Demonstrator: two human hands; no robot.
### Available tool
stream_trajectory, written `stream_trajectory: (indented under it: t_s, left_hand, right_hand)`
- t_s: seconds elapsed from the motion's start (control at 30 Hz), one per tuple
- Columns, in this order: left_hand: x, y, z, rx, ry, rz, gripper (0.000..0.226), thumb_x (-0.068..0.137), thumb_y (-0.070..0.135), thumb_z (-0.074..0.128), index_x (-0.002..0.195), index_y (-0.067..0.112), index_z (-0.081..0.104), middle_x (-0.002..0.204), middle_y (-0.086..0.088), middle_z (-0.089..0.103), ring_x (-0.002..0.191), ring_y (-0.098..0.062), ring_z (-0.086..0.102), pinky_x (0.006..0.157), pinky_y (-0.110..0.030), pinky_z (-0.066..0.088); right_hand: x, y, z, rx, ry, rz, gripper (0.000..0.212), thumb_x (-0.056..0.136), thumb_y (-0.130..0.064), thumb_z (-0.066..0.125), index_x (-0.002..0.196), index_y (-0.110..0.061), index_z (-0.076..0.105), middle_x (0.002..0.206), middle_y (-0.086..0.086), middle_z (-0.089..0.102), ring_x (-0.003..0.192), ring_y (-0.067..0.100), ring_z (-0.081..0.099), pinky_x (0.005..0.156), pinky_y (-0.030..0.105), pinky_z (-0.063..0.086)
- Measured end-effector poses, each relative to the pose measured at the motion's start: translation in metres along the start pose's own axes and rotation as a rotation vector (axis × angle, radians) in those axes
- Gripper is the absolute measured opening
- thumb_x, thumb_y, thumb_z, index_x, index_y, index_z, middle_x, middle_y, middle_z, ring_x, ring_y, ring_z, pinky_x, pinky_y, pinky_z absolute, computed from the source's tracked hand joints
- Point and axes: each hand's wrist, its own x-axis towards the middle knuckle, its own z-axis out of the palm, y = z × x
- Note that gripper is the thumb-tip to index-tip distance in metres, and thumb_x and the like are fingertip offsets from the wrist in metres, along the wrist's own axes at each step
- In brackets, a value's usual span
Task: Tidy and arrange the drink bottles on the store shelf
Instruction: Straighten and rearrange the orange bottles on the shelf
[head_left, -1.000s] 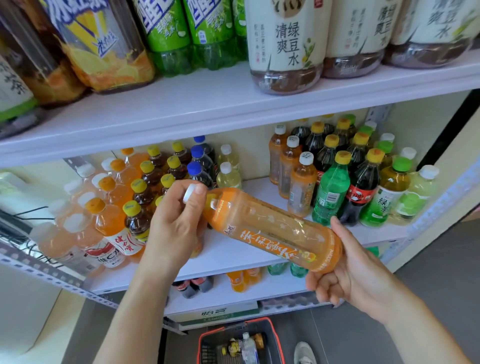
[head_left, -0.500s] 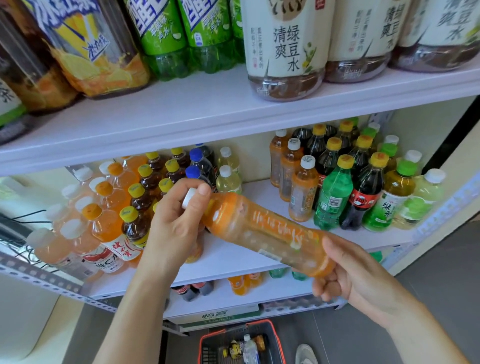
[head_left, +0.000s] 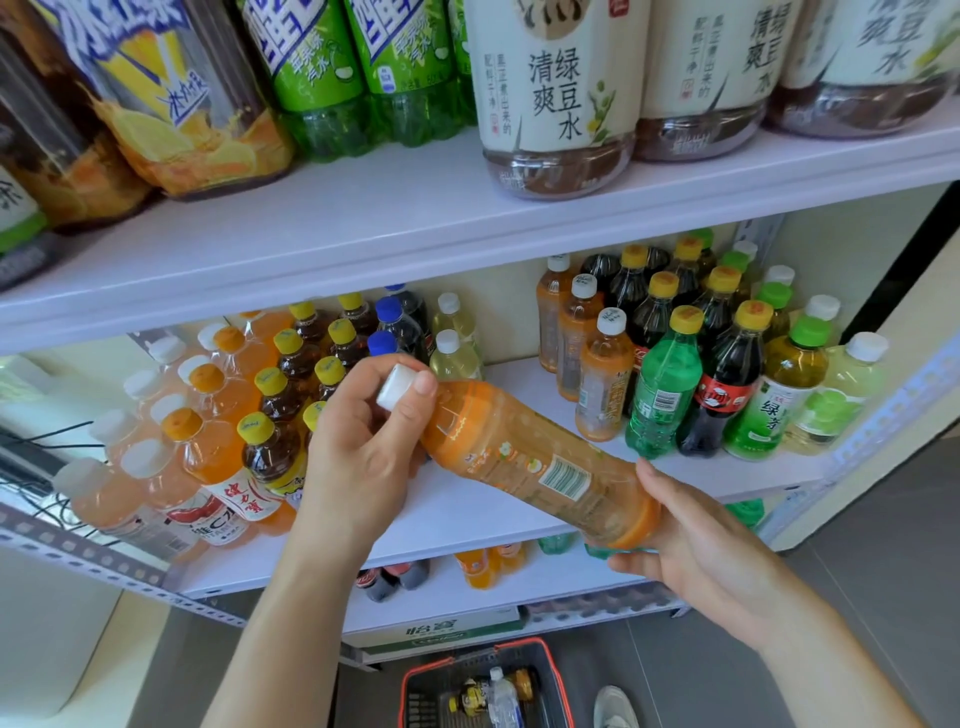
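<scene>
Item: orange drink bottle (head_left: 535, 465), held near-horizontal in front of middle shelf (head_left: 467, 514), over bare gap between bottle groups. Left hand (head_left: 363, 447) pinches white cap (head_left: 395, 385); right hand (head_left: 691, 540) cradles base, fingers curled. Likely steadied for label check before shelving upright.

Left hand (head_left: 363, 452) curled, fingertips pinching — right hand (head_left: 696, 551) cupped, thumb uppermost.

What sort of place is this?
Probably a small shop or convenience store: white shelves packed with rows of bottled drinks, a red shopping basket on the floor, and an orange bottle held between left hand and right hand.
</scene>
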Motion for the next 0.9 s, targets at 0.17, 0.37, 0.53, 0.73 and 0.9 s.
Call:
stream_trajectory:
  t_s: [0.17, 0.37, 0.53, 0.73, 0.9]
  left_hand:
    - [0.002, -0.005, 0.001, 0.023, 0.014, -0.016, 0.024, 0.087, 0.039, 0.058, 0.096, 0.018, 0.064, 0.064, 0.01, 0.051, 0.054, -0.006, 0.047, 0.046, -0.018, 0.043]
    - [0.01, -0.009, -0.001, 0.064, -0.082, -0.117, 0.032, 0.082, 0.044, 0.062, 0.099, 0.017, 0.065, 0.073, 0.009, 0.056, 0.064, -0.006, 0.053, 0.054, -0.022, 0.05]
    - [0.018, -0.017, 0.002, 0.15, -0.119, -0.253, 0.045, 0.07, 0.053, 0.068, 0.092, 0.014, 0.07, 0.062, 0.004, 0.055, 0.052, -0.007, 0.048, 0.046, -0.016, 0.04]
    - [0.026, -0.03, 0.01, 0.082, -0.132, -0.32, 0.051, 0.069, 0.056, 0.068, 0.094, 0.012, 0.066, 0.056, 0.008, 0.053, 0.044, -0.006, 0.04, 0.04, -0.016, 0.033]
    - [0.033, -0.032, 0.014, 0.213, -0.226, -0.134, 0.034, 0.085, 0.048, 0.059, 0.101, 0.018, 0.062, 0.064, 0.011, 0.055, 0.058, -0.007, 0.052, 0.05, -0.024, 0.047]
  right_hand:
    - [0.002, 0.004, -0.004, -0.035, -0.06, -0.089, 0.066, 0.063, -0.04, 0.089, 0.121, -0.023, 0.064, 0.118, 0.015, 0.068, 0.102, 0.026, 0.067, 0.081, 0.035, 0.055]
    - [0.006, 0.011, -0.004, -0.295, 0.146, -0.245, 0.071, 0.051, -0.022, 0.091, 0.111, -0.035, 0.055, 0.106, 0.002, 0.069, 0.092, 0.022, 0.069, 0.082, 0.034, 0.053]
    - [0.013, 0.017, -0.003, -0.587, 0.33, -0.417, 0.079, 0.056, 0.0, 0.088, 0.112, -0.043, 0.051, 0.098, -0.021, 0.062, 0.079, 0.001, 0.065, 0.063, 0.01, 0.049]
    - [0.024, 0.028, -0.003, -0.701, 0.466, -0.524, 0.08, 0.054, 0.0, 0.088, 0.11, -0.045, 0.052, 0.111, -0.021, 0.056, 0.097, 0.0, 0.058, 0.073, 0.011, 0.046]
    - [0.038, 0.028, -0.009, -0.837, 0.489, -0.51, 0.073, 0.059, -0.013, 0.09, 0.11, -0.045, 0.048, 0.113, -0.023, 0.052, 0.1, 0.002, 0.055, 0.078, 0.02, 0.045]
